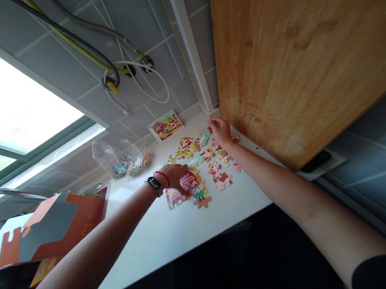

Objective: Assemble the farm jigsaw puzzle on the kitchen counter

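Note:
My left hand (174,176) rests on a joined part of a jigsaw puzzle (189,182) showing a red barn and a figure in green. Its thumb and fingers are apart, and the palm hides some of the picture beneath. At the back right of the loose pieces, my right hand (221,130) is closed in a pinch. A small puzzle piece (209,129) shows at its fingertips, mostly hidden. Below and left of that hand lie loose puzzle pieces (221,180) with brown, pink and green prints, some of them joined in small groups.
A picture card (165,125) leans at the wall. Clear plastic bags of pieces (131,163) lie left of the puzzle. An orange box (59,226) stands at the left. A wooden panel (293,56) rises at the right. Cables (106,66) hang above the white tabletop (161,249).

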`<action>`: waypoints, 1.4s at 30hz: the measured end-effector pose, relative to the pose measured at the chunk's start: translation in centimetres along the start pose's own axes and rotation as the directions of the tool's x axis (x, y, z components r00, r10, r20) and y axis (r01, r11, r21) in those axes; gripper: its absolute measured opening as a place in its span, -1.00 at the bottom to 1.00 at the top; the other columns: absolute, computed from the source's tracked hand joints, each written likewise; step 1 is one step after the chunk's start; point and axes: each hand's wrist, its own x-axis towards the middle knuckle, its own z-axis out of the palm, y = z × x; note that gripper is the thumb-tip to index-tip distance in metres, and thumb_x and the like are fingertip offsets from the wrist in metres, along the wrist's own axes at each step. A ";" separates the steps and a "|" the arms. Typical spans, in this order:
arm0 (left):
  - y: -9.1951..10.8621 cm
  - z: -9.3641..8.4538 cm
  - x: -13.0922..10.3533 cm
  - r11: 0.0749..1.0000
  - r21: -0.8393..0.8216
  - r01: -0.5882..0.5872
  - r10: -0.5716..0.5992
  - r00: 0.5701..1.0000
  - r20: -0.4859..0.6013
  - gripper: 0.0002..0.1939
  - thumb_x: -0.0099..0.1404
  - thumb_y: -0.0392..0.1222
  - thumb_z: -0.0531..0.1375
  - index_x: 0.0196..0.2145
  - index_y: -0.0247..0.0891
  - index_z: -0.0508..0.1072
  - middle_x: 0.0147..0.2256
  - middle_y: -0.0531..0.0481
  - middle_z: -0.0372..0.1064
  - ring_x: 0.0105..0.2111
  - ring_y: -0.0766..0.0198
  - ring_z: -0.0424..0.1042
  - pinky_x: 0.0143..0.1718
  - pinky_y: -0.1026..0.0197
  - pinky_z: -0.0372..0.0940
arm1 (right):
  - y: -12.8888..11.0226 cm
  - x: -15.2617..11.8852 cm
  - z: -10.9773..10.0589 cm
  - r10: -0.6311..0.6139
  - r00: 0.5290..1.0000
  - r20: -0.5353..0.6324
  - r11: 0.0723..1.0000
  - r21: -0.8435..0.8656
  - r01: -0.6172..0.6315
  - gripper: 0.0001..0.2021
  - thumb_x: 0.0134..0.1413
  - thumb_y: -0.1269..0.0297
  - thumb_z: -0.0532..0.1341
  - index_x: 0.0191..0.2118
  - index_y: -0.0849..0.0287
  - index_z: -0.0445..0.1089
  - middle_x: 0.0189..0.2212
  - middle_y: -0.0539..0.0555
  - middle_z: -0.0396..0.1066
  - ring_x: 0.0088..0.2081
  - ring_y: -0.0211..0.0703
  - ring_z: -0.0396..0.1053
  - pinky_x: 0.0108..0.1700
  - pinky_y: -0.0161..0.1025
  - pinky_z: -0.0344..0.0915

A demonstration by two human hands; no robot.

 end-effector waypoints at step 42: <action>-3.8 9.6 -2.0 0.832 -0.547 0.095 -0.476 0.629 -0.615 -0.67 0.52 -0.01 0.10 0.03 -0.11 0.60 0.27 -0.17 0.36 0.31 -0.02 0.33 0.32 -0.18 0.28 | -0.9 -4.4 1.1 -0.119 0.873 0.473 0.905 -0.309 0.291 -0.79 0.22 0.19 0.22 -0.31 0.14 0.58 -0.47 0.00 0.57 -0.40 -0.13 0.48 -0.27 -0.24 0.35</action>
